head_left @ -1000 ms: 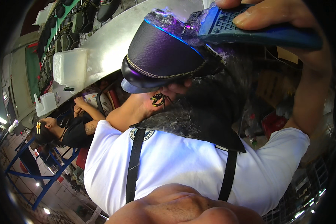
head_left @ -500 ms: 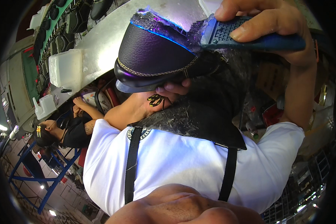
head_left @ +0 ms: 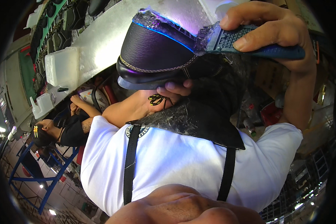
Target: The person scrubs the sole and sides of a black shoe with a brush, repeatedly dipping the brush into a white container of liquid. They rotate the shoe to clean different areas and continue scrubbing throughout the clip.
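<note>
A black leather shoe [head_left: 155,48] with pale stitching is tilted in front of me, its rough, glue-smeared bottom edge turned up. A thin bright blue line glows along that edge. My left hand [head_left: 176,89] grips the shoe from below; its palm is partly hidden. Black-and-yellow cord [head_left: 157,99] hangs by the left wrist. In my right hand [head_left: 278,31] is a brush [head_left: 233,40] with a dark blue textured handle. Its clogged, glue-coated bristles touch the raised edge at the shoe's right part. A black apron [head_left: 190,119] lies against my chest.
A metal table [head_left: 104,41] runs behind the shoe. On it stand a translucent plastic box [head_left: 61,67] and a small white spouted container [head_left: 43,106]. Several dark shoe soles [head_left: 59,39] line a green rack at upper left. Another person [head_left: 69,130] sits at left.
My right hand and the brush have shifted slightly right and down, the bristles still at the shoe's edge. The shoe has moved only a little to the right in my left hand.
</note>
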Tool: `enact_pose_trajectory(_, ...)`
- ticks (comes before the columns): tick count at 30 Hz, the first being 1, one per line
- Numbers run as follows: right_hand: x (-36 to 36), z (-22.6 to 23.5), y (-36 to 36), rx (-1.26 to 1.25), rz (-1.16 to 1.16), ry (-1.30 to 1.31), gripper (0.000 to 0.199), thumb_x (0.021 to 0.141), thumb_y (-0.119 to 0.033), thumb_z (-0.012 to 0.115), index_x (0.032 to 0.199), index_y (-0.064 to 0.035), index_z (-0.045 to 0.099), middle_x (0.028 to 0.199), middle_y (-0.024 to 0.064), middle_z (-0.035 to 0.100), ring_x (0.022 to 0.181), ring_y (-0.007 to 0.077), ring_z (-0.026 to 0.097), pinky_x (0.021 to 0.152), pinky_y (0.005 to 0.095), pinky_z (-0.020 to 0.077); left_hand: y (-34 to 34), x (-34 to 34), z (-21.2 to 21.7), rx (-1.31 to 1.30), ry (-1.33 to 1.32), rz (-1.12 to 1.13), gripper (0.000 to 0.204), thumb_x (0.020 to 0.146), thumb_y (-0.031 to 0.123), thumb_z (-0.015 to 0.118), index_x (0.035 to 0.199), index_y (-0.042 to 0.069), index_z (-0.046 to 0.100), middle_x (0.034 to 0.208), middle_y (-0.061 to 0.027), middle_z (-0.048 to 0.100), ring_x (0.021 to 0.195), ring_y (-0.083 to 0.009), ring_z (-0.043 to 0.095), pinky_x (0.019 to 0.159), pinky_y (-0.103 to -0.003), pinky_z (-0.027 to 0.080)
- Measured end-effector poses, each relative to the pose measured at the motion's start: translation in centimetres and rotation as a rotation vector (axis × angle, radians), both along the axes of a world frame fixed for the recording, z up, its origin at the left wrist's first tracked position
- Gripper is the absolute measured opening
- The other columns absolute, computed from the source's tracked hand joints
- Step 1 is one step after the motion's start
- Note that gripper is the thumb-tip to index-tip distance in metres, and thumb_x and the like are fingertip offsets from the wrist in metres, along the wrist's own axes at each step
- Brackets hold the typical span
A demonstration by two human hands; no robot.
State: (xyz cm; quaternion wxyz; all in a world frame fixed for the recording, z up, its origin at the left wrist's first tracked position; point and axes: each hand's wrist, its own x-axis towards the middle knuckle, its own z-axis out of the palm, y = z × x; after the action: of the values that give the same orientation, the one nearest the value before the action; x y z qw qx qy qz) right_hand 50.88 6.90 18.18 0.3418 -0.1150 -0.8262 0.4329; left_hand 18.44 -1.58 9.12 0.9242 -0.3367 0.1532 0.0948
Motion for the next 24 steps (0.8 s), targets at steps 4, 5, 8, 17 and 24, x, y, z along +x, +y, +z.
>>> enact_pose_trajectory(4,0.5,-1.0,0.9,0.001,0.085,0.033,0.017,0.090,-0.004,0.075,0.105,0.0024,0.078,0.112,0.0265,0.071,0.098,0.0320,0.074,0.088,0.0359,0.0582,-0.5,0.1,-2.3,0.040,-0.205,0.010,0.051,0.105,0.034,0.053,0.109,-0.016,0.046,0.078,-0.0145,0.053,0.058,-0.0159,0.058,0.045,-0.019,0.051)
enact_pose_trajectory(5,0.6,-0.9,1.0,0.010,0.106,0.001,0.018,0.091,-0.007,0.073,0.107,0.0015,0.077,0.113,0.0258,0.071,0.100,0.0320,0.073,0.088,0.0366,0.0583,-0.9,0.1,-3.3,0.052,-0.265,0.022,0.049,0.104,0.032,0.055,0.110,-0.016,0.046,0.080,-0.0151,0.054,0.060,-0.0168,0.060,0.047,-0.020,0.052)
enact_pose_trajectory(8,1.2,0.6,0.4,0.045,0.109,-0.205,0.017,0.097,-0.016,0.065,0.106,-0.0035,0.073,0.118,0.0238,0.067,0.108,0.0332,0.070,0.092,0.0394,0.0584,-1.2,0.1,-4.7,0.059,-0.354,0.057,0.045,0.099,0.028,0.058,0.113,-0.014,0.047,0.085,-0.0150,0.055,0.066,-0.0183,0.060,0.052,-0.022,0.052)
enact_pose_trajectory(17,5.7,-5.3,-4.1,-0.481,-0.392,0.197,0.033,0.088,0.009,0.062,0.119,0.0052,0.071,0.127,0.0237,0.067,0.104,0.0304,0.072,0.091,0.0364,0.0600,2.8,-2.4,0.1,0.631,0.011,0.151,0.048,0.084,0.014,0.068,0.122,-0.008,0.048,0.100,-0.0146,0.057,0.084,-0.0228,0.059,0.069,-0.030,0.052)
enact_pose_trajectory(24,5.3,-12.7,-7.1,-0.756,-0.630,1.126,0.044,0.087,0.011,0.061,0.130,0.0017,0.066,0.130,0.0236,0.064,0.103,0.0315,0.066,0.086,0.0346,0.0566,8.1,-9.6,0.3,1.414,0.667,0.375,0.062,0.073,0.004,0.075,0.128,-0.004,0.049,0.111,-0.0143,0.058,0.098,-0.0264,0.059,0.082,-0.037,0.052)
